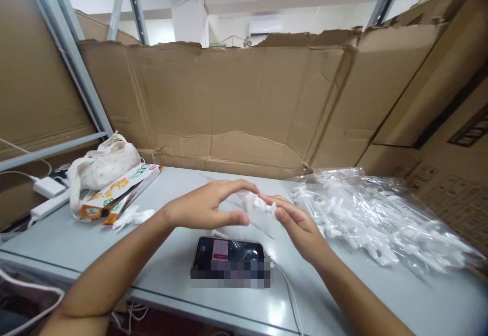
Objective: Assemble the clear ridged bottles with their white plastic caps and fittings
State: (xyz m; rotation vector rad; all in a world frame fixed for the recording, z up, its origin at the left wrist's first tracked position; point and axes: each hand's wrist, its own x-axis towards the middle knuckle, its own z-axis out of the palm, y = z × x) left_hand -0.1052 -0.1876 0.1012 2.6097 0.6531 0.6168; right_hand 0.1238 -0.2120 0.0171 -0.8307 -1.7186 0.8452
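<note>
My right hand (pixel 301 226) pinches a small white plastic piece (pixel 261 204) between thumb and fingers, above the table. Clear plastic film (pixel 259 224), apparently a thin bag, hangs around and below that piece. Curved over from the other side, my left hand (pixel 208 206) has its thumb and fingers apart, with the fingertips close to the right hand's. Whether those fingertips touch the film, I cannot tell. A phone (pixel 229 260) lies below both hands, its screen lit and partly blurred out.
Clear bags holding white pieces (pixel 366 219) are heaped on the right. To the left lie a loose white piece (pixel 135 216), a printed box (pixel 122 191) and a white cloth bag (pixel 107 160). A cable (pixel 287 285) trails from the phone over the grey table (pixel 168 277). Cardboard (pixel 229 102) walls the back.
</note>
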